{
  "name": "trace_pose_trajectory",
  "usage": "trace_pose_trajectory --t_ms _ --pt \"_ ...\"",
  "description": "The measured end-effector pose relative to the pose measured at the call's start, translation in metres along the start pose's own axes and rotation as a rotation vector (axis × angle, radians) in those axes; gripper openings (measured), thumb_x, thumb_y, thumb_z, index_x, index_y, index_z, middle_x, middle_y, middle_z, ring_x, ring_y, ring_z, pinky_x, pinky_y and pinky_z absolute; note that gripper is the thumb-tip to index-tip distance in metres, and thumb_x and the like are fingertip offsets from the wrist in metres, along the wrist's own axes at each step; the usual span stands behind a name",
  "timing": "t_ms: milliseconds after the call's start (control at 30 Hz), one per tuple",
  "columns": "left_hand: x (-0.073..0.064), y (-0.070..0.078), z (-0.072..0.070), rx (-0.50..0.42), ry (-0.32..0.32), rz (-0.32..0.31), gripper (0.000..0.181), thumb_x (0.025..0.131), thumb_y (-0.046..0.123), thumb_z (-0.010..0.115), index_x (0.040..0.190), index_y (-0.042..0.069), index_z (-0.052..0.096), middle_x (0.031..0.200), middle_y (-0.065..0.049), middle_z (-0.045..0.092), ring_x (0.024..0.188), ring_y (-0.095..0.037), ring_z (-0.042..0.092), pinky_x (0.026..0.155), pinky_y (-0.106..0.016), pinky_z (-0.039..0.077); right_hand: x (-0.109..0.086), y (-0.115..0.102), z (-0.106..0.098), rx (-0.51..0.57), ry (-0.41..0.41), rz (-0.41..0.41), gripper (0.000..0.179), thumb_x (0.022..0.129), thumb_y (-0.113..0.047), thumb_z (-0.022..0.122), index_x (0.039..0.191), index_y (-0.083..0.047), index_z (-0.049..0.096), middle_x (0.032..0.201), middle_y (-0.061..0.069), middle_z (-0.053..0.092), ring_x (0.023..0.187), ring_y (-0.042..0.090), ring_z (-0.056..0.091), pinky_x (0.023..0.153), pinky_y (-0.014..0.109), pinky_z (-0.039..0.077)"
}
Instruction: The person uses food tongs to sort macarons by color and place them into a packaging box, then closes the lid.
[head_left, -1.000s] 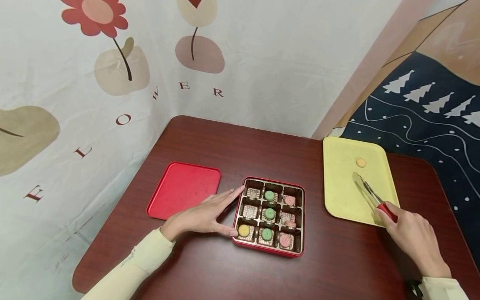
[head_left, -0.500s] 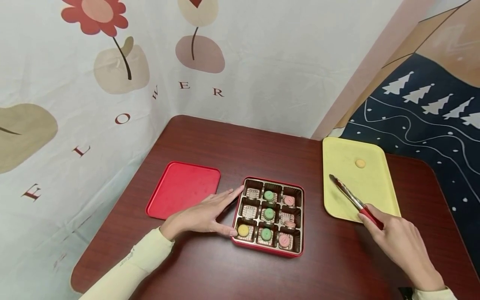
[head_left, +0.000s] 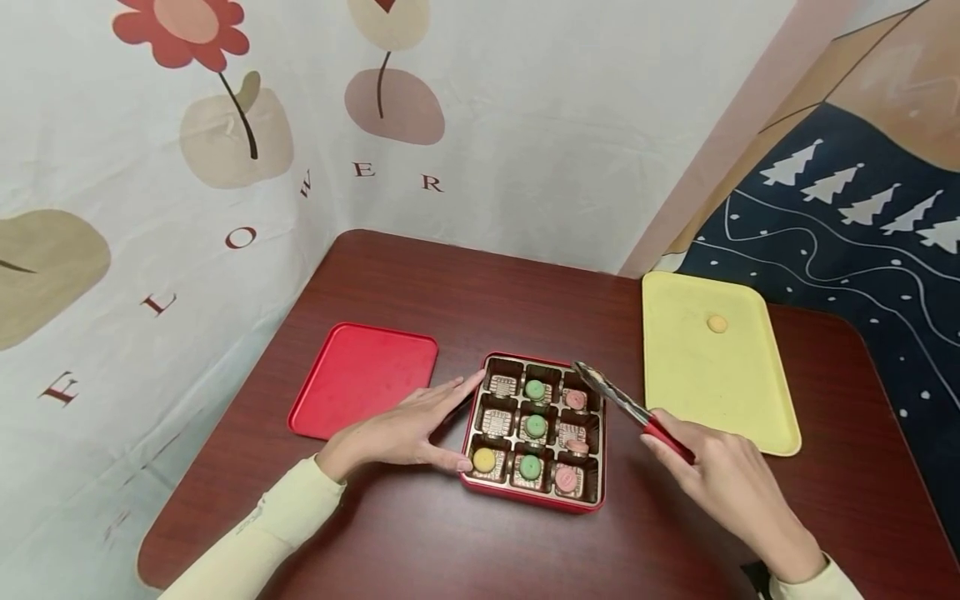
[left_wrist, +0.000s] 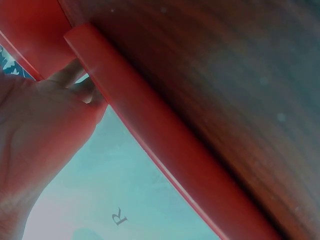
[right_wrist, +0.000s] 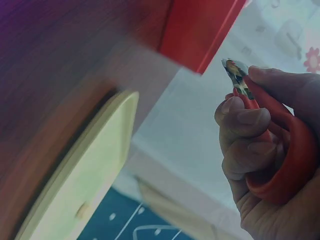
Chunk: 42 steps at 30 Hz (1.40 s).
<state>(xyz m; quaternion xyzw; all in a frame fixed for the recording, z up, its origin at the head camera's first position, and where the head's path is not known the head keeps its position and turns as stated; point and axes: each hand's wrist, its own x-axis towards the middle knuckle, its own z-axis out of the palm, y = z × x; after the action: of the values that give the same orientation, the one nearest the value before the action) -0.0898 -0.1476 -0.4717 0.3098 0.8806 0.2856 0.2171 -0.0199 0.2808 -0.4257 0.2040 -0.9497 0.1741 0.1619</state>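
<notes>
My left hand (head_left: 405, 429) steadies a red square box (head_left: 534, 498), its outstretched fingers and thumb along the left side. The box's gold-and-brown divided insert holds one yellow macaron-like sweet (head_left: 483, 459) at front left, three green ones (head_left: 536, 426) down the middle column and three pink ones (head_left: 567, 479) down the right. Two left-column compartments behind the yellow one are bare. In my right hand (head_left: 723, 479) are metal tongs (head_left: 618, 400) with red handles, gripped with curled fingers. Their tips overlap the box's back right corner; I cannot tell whether they hold anything. The right wrist view shows the looped handle (right_wrist: 295, 170).
A yellow tray (head_left: 701, 400) with one small yellow round sweet (head_left: 717, 323) lies at the right of the brown table (head_left: 480, 283). To the box's left rests a red lid-like tray (head_left: 360, 379). Printed cloth (head_left: 525, 125) hangs close behind the table.
My right hand has swung the tongs left, from over the yellow tray to the box's back right corner. The left hand and the box stay put.
</notes>
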Motion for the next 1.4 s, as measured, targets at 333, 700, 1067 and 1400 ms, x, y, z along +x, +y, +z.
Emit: trace_pose_trajectory --t_ms 333,700,1067,1400 --pt "-0.001 -0.001 0.001 -0.007 0.004 0.007 0.119 0.079 0.079 0.068 0.164 0.042 -0.005 0.171 0.008 0.018 0.158 -0.023 0.014 0.123 -0.063 0.015 0.014 -0.035 0.015 0.020 -0.022 -0.163 0.040 0.082 -0.028 0.086 0.118 -0.014 0.078 0.078 -0.007 0.073 0.051 -0.001 0.043 0.045 0.018 0.033" --pt "-0.001 -0.001 0.001 0.002 -0.001 -0.002 0.118 0.078 0.081 0.066 0.163 0.044 -0.007 0.171 0.008 0.017 0.158 -0.022 0.014 0.124 -0.061 0.014 0.020 -0.060 0.033 -0.004 -0.096 -0.260 0.036 0.086 -0.033 0.082 0.117 -0.017 0.077 0.068 -0.013 0.062 0.048 -0.005 0.042 0.044 0.014 0.027" --pt "0.000 -0.002 0.002 0.008 0.007 0.014 0.118 0.079 0.081 0.066 0.164 0.042 -0.006 0.170 0.008 0.017 0.158 -0.022 0.015 0.124 -0.062 0.015 0.023 -0.058 0.044 -0.019 -0.069 -0.301 0.034 0.088 -0.034 0.081 0.116 -0.016 0.075 0.068 -0.011 0.061 0.046 0.001 0.044 0.042 0.017 0.028" --pt "0.001 -0.003 0.003 0.016 0.010 0.008 0.118 0.078 0.082 0.066 0.164 0.044 -0.007 0.171 0.007 0.016 0.158 -0.020 0.014 0.125 -0.060 0.015 0.023 -0.057 0.044 -0.026 -0.086 -0.272 0.040 0.086 -0.036 0.082 0.119 -0.014 0.075 0.072 -0.009 0.066 0.046 -0.002 0.040 0.043 0.016 0.025"
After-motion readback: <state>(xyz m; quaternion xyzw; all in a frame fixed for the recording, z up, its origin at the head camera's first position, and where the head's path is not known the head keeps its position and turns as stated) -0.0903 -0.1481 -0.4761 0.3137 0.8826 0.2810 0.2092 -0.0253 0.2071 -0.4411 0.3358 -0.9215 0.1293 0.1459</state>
